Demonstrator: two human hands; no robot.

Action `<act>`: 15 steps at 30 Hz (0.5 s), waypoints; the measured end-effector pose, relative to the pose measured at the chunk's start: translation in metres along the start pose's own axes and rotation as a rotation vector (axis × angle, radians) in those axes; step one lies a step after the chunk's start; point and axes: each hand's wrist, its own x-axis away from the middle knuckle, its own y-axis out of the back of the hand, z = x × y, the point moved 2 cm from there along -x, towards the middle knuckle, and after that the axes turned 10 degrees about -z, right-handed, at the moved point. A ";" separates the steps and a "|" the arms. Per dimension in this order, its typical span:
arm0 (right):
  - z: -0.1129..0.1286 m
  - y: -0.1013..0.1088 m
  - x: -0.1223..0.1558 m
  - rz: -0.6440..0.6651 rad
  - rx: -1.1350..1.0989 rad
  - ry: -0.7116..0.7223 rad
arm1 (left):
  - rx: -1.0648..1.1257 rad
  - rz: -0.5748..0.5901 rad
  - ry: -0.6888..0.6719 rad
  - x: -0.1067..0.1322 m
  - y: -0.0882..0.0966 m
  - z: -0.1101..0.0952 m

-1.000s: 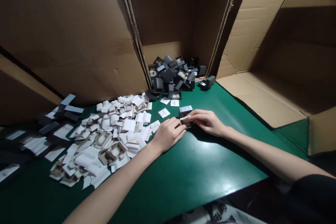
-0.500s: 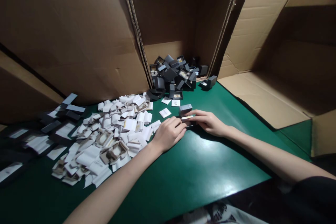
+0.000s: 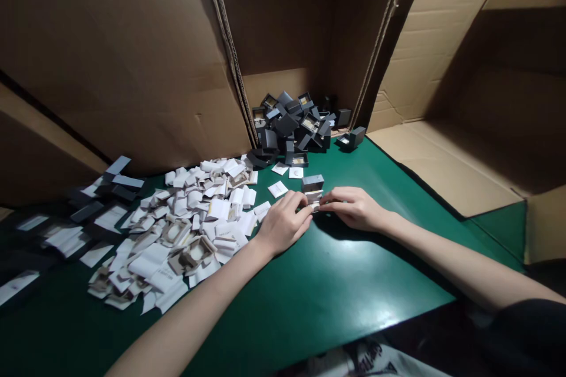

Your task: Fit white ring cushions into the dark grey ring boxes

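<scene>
My left hand and my right hand meet over the green table, fingers pinched together on a small white insert piece between them. A small dark grey box stands just behind the fingertips. What lies under the fingers is partly hidden.
A big heap of white paper inserts lies left of my left hand. Several dark grey boxes are piled at the back inside an open cardboard carton. Flat dark pieces lie far left. A cardboard flap rests at the right.
Both hands stayed in place; the fingers shifted on the small piece, which now shows white between them, and the dark part that was under them is no longer seen.
</scene>
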 end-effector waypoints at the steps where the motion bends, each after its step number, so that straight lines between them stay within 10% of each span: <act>1: 0.000 -0.002 0.001 0.019 -0.004 0.000 | -0.002 -0.011 -0.009 0.000 0.000 0.000; 15: 0.002 -0.011 0.000 0.122 0.307 0.001 | 0.026 0.033 -0.087 0.001 -0.005 -0.002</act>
